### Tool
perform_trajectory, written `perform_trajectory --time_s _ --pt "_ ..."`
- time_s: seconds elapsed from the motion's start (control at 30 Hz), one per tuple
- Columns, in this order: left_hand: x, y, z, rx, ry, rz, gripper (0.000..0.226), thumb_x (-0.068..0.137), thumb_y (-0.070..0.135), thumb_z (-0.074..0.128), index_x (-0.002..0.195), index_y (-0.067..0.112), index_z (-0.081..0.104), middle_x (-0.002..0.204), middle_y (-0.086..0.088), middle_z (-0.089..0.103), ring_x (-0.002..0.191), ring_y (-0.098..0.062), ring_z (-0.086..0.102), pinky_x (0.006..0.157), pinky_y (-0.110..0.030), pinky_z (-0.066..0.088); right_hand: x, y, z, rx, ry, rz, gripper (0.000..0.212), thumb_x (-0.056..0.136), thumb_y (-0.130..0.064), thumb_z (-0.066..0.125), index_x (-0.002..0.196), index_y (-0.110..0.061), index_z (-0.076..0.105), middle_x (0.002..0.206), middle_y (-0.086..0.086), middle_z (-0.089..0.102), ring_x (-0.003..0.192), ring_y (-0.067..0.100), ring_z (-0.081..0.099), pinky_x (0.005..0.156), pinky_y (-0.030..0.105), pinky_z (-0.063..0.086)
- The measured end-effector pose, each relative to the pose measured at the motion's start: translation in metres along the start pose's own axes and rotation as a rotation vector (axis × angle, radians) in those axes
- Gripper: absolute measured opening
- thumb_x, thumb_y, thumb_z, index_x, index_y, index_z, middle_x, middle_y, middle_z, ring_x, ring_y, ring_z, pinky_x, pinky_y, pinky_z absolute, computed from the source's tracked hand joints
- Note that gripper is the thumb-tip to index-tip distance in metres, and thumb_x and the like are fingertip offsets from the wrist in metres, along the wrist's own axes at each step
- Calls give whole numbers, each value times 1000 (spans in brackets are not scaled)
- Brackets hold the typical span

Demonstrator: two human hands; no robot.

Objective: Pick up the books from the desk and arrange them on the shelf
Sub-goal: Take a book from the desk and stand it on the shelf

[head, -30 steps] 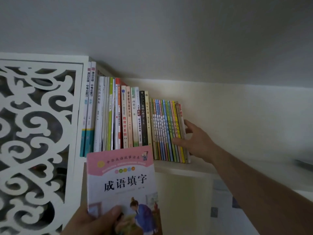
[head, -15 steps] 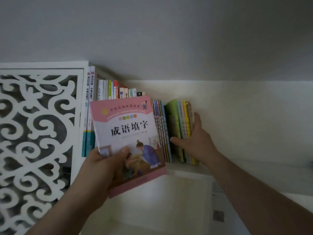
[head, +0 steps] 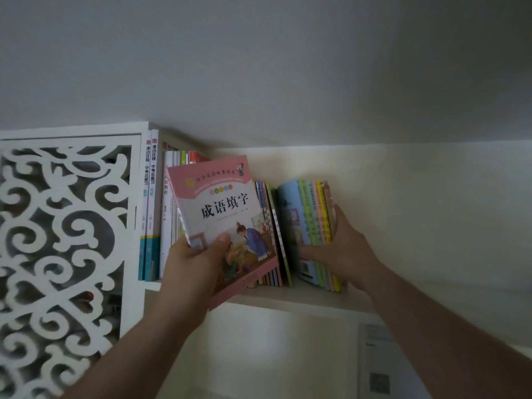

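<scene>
My left hand [head: 195,263] grips a pink-covered book [head: 224,208] by its lower left corner and holds it upright, cover toward me, in front of the row of books [head: 157,203] on the white shelf [head: 302,298]. My right hand [head: 342,251] clasps a bundle of several thin colourful books [head: 312,223] at the row's right end, thumb on the front cover, and tilts them to the right. A dark gap [head: 288,254] stands open between that bundle and the thin books [head: 269,214] behind the pink book's right edge.
A white carved lattice panel [head: 63,249] closes the shelf unit on the left. The cream wall [head: 431,211] runs behind the shelf to the right. The ceiling [head: 259,67] hangs close above the books. Under the shelf is a pale panel [head: 273,347].
My left hand has raised the pink book from low down up to the row and shifted it right. My right hand has pulled the right-end books aside, widening the gap.
</scene>
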State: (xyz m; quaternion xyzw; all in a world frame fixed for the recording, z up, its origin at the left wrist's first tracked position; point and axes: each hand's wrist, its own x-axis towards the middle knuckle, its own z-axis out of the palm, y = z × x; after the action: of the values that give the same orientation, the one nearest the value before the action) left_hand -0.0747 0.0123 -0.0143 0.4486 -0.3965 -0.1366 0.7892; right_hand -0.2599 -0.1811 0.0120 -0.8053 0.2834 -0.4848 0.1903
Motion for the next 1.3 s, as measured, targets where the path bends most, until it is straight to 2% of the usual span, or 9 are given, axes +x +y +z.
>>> perform_trajectory --time_s 0.23,0.33,0.43,0.53,0.63,0.73,0.87,1.03,1.3 --pt "-3 5 43 -56 -71 40 12 107 20 56 106 29 64 91 7 81 80 -20 80 67 -40 64 -12 6 -8 28 141 90 78 71 -39 94 129 -36 41 102 -18 59 88 6 62 77 26 51" --pt "3 -3 69 88 -88 123 17 108 20 51 113 35 59 105 8 77 98 -17 77 75 -38 66 -16 9 -11 -20 197 109 72 75 -39 91 126 -32 41 102 -11 60 86 14 61 77 28 50" --pt "10 -18 87 354 -86 263 66 105 16 53 156 45 23 141 4 46 125 -19 54 91 -45 60 -21 8 -10 -117 259 138 70 79 -41 87 128 -25 41 109 1 66 81 22 60 69 29 48" --pt "3 -36 90 617 -150 390 86 105 31 53 158 52 -11 156 4 26 125 -17 48 99 -48 56 -25 2 -6 -218 301 136 79 76 -47 86 135 -22 38 107 5 68 82 30 65 69 37 56" --pt "9 -54 83 551 -224 383 82 106 24 52 158 58 -1 162 3 39 139 -19 52 109 -53 52 -29 -10 3 -343 281 82 76 78 -53 80 132 -26 34 107 4 68 86 33 67 73 41 58" --pt "26 -55 80 535 -199 300 89 101 12 64 162 48 10 110 2 71 99 -11 69 88 -34 59 -26 -27 17 -465 186 23 79 83 -55 74 142 -28 30 107 -2 65 81 25 61 68 34 51" --pt "29 -57 85 504 -94 271 61 95 8 67 137 40 36 120 0 70 104 -20 70 87 -42 63 -22 -33 26 -325 149 32 76 87 -55 75 144 -27 32 122 3 68 85 20 58 66 30 46" --pt "29 -64 79 615 -109 355 24 97 10 63 113 26 55 116 2 60 100 -15 59 84 -34 57 -19 -30 27 -256 30 -6 78 89 -58 74 149 -33 30 131 -6 63 95 13 59 78 30 50" --pt "28 -65 71 558 -199 290 28 91 16 64 106 24 42 105 2 62 93 -16 64 74 -38 62 -11 -27 45 -349 -11 59 93 77 -95 54 145 -36 26 121 -4 69 94 18 70 86 45 60"
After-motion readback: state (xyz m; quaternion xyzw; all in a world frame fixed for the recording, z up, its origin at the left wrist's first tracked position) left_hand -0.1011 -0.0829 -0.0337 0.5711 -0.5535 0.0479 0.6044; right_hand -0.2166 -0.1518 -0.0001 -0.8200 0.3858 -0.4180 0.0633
